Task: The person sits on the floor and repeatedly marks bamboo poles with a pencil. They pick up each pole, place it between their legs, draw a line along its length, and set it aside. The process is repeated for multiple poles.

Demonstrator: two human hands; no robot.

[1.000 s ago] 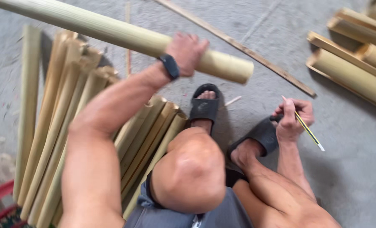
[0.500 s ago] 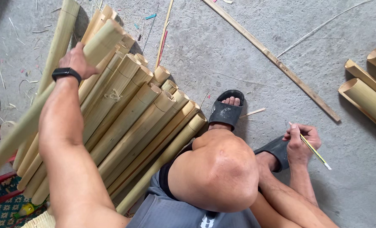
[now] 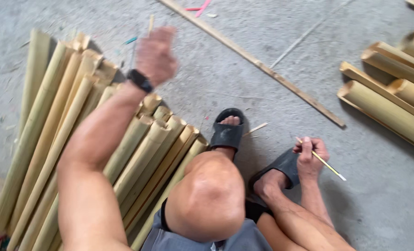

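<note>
Both hands differ: left hand [image 3: 155, 55] (blurred, grip unclear) now off pale split bamboo poles [image 3: 76, 153]; right hand [image 3: 311, 155] still pinches thin yellow pencil [image 3: 322, 160].

A rough bamboo workshop: bare concrete floor [image 3: 272, 60] littered with shavings, split bamboo poles [image 3: 76, 153] stacked at left, more cut bamboo sections [image 3: 393, 97] at right, a long strip [image 3: 258, 62] across the top.

Rough grey concrete floor [image 3: 244, 60], scuffed and dusty, littered with thin pale splinters and small pink scraps [image 3: 198, 7]. Even daylight, soft shadows. A red and patterned edge at bottom left corner.
</note>
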